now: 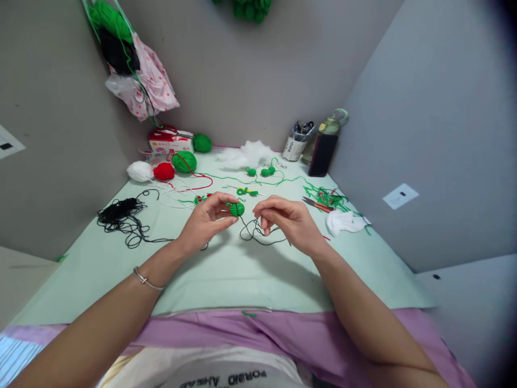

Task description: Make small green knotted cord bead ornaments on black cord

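My left hand (208,218) pinches a small green crocheted ball (237,209) between thumb and fingers, above the middle of the table. A black strand crosses the ball's face, and black yarn (252,235) trails from it in loose loops beneath my right hand. To the right of the ball, apart from it, my right hand (285,217) is closed in a pinch. What lies between its fingertips is too small to make out. Just beyond the hands is a crochet hook with a green crocheted piece (247,192). Red and green bits (198,199) are partly hidden behind my left hand.
Tangled black yarn (121,213) lies left, near white (140,171), red (163,172) and green yarn balls (184,161). White stuffing (252,154) and small green balls (267,171) lie farther back. Scissors (319,205), green scraps (329,196), a phone (323,154) and a bottle (329,125) stand or lie right.
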Tool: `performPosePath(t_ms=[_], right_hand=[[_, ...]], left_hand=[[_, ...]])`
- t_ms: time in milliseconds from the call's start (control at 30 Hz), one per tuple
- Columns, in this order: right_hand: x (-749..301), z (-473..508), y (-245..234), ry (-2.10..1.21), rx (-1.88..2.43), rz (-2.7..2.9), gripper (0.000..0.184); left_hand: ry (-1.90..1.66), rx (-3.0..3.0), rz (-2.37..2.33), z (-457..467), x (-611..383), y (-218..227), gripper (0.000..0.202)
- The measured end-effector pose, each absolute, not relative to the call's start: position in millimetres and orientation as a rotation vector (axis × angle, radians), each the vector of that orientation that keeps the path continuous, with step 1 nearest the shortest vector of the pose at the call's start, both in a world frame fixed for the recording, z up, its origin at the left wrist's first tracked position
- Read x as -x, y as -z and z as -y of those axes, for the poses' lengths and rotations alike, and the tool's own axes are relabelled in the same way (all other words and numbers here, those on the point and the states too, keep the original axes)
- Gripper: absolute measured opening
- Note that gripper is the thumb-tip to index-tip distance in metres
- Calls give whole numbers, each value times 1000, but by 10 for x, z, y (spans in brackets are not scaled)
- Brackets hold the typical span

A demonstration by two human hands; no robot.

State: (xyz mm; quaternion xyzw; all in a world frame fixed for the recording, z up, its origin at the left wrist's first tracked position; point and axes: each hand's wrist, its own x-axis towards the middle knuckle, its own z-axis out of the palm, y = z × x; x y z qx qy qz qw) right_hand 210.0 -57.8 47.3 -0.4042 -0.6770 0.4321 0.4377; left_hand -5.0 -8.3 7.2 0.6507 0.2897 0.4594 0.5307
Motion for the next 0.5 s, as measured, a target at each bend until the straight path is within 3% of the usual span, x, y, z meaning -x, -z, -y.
performPosePath(t_ms=[267,400,500], right_hand=[[-1990,697,-435,-760,1185,1818,10],[-1964,712,-451,-397,1164,1873,11],[-1948,727,-441,-345,1149,1872,12]], left_hand=[[-1108,-1589,-691,81,58,-55,29],[-1108,-1601,-683,84,62,-49,29],[-1122,-1625,-699,86,62,-50,28]])
